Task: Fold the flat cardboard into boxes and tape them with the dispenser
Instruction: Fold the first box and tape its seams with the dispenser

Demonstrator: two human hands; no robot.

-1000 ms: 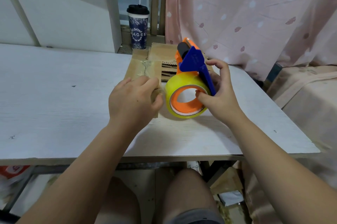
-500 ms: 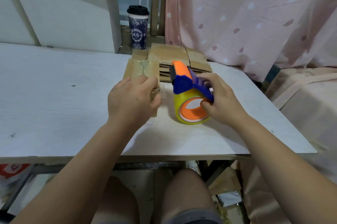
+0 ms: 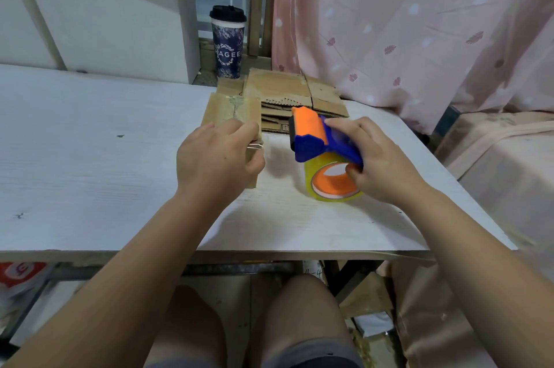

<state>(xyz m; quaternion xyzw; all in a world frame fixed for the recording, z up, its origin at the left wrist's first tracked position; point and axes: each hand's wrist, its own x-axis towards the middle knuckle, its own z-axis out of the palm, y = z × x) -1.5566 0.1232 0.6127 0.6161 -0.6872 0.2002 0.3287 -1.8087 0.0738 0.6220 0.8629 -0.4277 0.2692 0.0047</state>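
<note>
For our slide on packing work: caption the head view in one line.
Left hand holds a taped cardboard box; right hand grips the tape dispenser beside it at a white table.

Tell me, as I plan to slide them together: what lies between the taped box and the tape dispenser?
Head view: only bare white table separates the taped box from the tape dispenser.

Cardboard box (image 3: pixel 230 109): small, brown, folded up, clear tape along its top seam; lies on the desk (image 3: pixel 90 157), its near end gripped by the left hand (image 3: pixel 218 157)
Flat cardboard (image 3: pixel 278 85): brown stack at the desk's far edge, just behind the box
Tape dispenser (image 3: pixel 311 133): blue frame, orange head, yellowish tape roll (image 3: pixel 332 198) on an orange core; roll resting on the desk, right of the box and apart from it, gripped by the right hand (image 3: pixel 380 163)
</note>
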